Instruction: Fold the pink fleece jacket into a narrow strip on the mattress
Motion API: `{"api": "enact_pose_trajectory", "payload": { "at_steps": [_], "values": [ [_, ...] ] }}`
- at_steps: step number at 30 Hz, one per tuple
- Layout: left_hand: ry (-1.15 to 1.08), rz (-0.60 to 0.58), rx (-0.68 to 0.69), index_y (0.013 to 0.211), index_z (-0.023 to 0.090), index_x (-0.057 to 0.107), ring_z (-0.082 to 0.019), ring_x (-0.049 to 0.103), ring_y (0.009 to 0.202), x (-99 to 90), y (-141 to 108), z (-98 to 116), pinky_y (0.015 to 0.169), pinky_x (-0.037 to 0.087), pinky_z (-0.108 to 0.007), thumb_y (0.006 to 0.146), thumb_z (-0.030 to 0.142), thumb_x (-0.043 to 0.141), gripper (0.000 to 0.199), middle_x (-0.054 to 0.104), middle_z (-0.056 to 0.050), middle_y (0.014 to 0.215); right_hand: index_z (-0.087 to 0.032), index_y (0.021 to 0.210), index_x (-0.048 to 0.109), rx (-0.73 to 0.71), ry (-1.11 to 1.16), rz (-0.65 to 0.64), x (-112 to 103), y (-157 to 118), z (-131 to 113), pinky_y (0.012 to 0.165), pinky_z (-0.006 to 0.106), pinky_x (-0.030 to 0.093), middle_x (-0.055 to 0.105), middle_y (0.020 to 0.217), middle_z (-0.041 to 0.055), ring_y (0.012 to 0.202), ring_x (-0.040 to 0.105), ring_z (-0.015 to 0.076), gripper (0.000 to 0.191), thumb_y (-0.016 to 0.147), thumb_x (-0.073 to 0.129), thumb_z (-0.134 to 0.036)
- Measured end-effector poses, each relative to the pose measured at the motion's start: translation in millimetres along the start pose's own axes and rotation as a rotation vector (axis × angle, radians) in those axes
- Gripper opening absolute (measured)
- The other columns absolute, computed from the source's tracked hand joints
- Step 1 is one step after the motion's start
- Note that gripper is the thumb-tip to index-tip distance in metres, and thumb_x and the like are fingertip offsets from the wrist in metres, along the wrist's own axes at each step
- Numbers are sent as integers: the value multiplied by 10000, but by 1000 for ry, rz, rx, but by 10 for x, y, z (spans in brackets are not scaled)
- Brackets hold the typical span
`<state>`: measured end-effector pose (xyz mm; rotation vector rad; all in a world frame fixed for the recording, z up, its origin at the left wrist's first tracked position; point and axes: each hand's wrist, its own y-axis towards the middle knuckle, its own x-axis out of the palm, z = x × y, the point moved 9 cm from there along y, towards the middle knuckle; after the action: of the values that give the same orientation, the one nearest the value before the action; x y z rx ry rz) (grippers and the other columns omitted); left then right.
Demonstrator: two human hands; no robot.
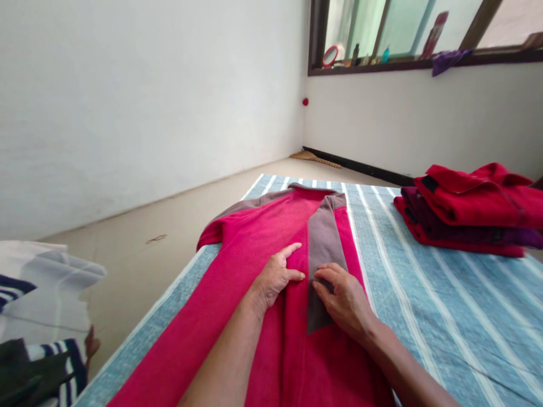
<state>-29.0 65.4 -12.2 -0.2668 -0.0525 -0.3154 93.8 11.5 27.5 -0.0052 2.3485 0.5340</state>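
Two hands astride the jacket's seam

The pink jacket [248, 260] lies spread on the striped sheet [392, 271], directly beneath both hands. Its long axis runs away from the person, slanting slightly right, with the collar [314, 191] at the far end and the near end beyond the lower edge of view.

The seam between the pink cloth and the grey panel [324, 240] runs nearly along that axis and passes between the hands. The left hand [271, 280] is on the pink side, thumb and forefinger spread well apart and pointing right toward the seam; nothing shows pinched between them. The right hand [341, 294] is on the grey side, fingers bent, with its thumb tip close to the fingertips. Whether it has hold of a little cloth, I cannot tell. The right hand is nearer the jacket's right edge; the left is nearer the raised pink strip just left of the seam. The collar lies beyond both.

A stack of clothes [479, 206] sits to the right on the sheet, well apart from the hands.
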Motion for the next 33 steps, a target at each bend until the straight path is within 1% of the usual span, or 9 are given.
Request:
{"api": "enact_pose_trajectory", "payload": {
  "at_steps": [3, 5, 7, 11, 16, 19, 24, 27, 33],
  "values": [
    [18, 21, 10, 1363, 152, 478, -105, 546, 680, -20, 5, -4, 598, 414, -203, 538, 33, 671, 856, 660, 11, 914, -193, 808, 662, 2, -52, 11, 32, 64, 17, 772, 309, 505, 668, 940, 62, 838, 626, 199, 134, 848, 563, -113],
    [13, 20, 2, 1364, 162, 479, -84, 510, 619, -21, 9, -24, 563, 392, -200, 542, 34, 665, 853, 661, 9, 941, -192, 798, 668, -16, -94, 53, 57, 75, 18, 778, 312, 505, 670, 948, 68, 850, 626, 203, 161, 855, 541, -111],
    [-3, 10, -7, 1371, 170, 471, -83, 508, 617, -15, 12, -42, 566, 394, -205, 547, 43, 664, 855, 662, -2, 994, -187, 801, 674, -46, -139, 93, 87, 61, 11, 776, 314, 506, 671, 962, 77, 862, 626, 209, 190, 868, 511, -117],
    [-4, 1, -1, 1377, 163, 463, -139, 568, 778, -11, 16, -45, 662, 439, -231, 557, 57, 667, 852, 660, -30, 1080, -176, 807, 673, -108, -188, 127, 117, 11, -8, 772, 312, 511, 667, 979, 88, 866, 624, 207, 226, 892, 469, -132],
    [4, 12, -3, 1374, 165, 473, -178, 578, 932, -20, 18, -40, 745, 458, -250, 553, 54, 668, 851, 611, -57, 1242, -172, 770, 655, -165, -257, 159, 102, -15, -60, 780, 316, 504, 662, 964, 95, 870, 619, 207, 254, 906, 447, -122],
    [16, 30, 12, 1351, 154, 500, -188, 577, 989, -32, 16, -16, 797, 460, -253, 542, 40, 668, 834, 589, -63, 1283, -177, 765, 649, -190, -308, 164, 113, -12, -91, 781, 312, 494, 663, 953, 91, 875, 617, 208, 245, 906, 456, -121],
    [41, 32, 15, 1343, 151, 512, -206, 593, 970, -27, 9, 6, 792, 468, -267, 553, 43, 669, 813, 671, -45, 1089, -172, 770, 648, -200, -345, 159, 131, 9, -95, 747, 310, 484, 664, 902, 88, 833, 616, 210, 239, 904, 457, -124],
    [61, 38, 20, 1341, 151, 516, -208, 592, 978, -29, 8, 18, 807, 462, -267, 550, 37, 663, 813, 685, -28, 1003, -171, 754, 639, -193, -356, 147, 146, 22, -87, 736, 312, 479, 663, 887, 88, 817, 612, 212, 243, 897, 450, -121],
    [74, 32, 16, 1362, 145, 491, -204, 585, 984, -18, 7, 30, 831, 449, -263, 556, 45, 657, 829, 685, -28, 1032, -174, 720, 615, -157, -298, 169, 121, 29, -63, 716, 294, 470, 665, 868, 83, 796, 614, 198, 266, 897, 424, -119]
  ]
}}
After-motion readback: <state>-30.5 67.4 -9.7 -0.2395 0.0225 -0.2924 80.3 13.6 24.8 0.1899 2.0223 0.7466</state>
